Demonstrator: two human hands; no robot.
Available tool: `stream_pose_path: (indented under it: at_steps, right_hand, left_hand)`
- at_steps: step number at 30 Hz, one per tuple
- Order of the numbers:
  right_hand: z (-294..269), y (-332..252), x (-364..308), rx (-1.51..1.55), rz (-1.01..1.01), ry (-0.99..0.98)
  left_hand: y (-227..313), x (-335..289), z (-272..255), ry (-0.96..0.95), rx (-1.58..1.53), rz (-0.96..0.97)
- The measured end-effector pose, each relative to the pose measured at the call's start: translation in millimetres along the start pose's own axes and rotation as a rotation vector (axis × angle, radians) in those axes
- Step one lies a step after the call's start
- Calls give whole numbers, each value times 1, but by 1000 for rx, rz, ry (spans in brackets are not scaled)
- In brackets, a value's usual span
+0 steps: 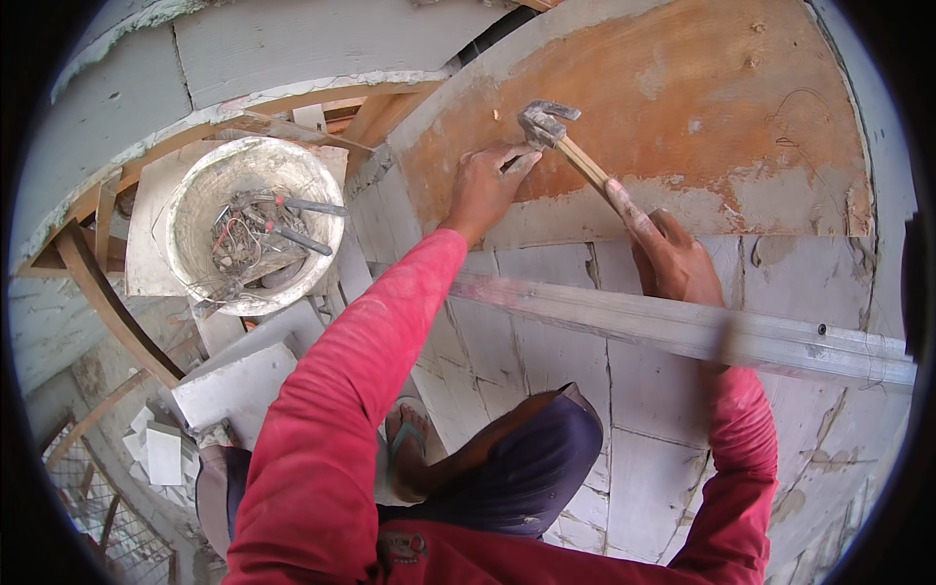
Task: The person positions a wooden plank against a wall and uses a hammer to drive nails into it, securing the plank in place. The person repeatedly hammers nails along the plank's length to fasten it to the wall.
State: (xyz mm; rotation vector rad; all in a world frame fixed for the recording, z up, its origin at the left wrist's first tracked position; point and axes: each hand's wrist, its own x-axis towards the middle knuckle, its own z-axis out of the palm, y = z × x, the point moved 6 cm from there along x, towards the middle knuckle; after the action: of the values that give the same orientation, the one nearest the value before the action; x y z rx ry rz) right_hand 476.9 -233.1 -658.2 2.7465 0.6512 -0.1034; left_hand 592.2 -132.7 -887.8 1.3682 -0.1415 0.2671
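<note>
Right hand (680,263) gripping hammer (585,168) over stained board (682,97), toward its left edge; left hand (485,192) pinching small sliver (524,161), kind unclear. Step: probably lining up strike; next move calling for steady aim.

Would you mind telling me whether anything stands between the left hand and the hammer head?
Nothing visible stands between the left hand and the hammer head; they appear close together, though this single view does not settle the exact gap. The right hand grips the handle.
</note>
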Motion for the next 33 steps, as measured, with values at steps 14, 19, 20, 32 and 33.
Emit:
stream_pose_path:
  at_steps: [14, 19, 20, 32, 33]
  right_hand:
    - [-10, -1, -20, 151, 10, 212]
    - [-2, 5, -36, 285, 73, 277]
    - [-1, 6, -37, 298, 78, 261]
    - [-10, 7, -45, 287, 126, 216]
    - [-9, 8, -46, 280, 144, 219]
  left_hand:
    - [58, 29, -59, 218, -174, -140]
    - [240, 84, -17, 50, -8, 818]
    - [272, 87, 12, -83, 2, 917]
    - [348, 244, 91, 243, 127, 1242]
    - [350, 256, 97, 189, 141, 1142]
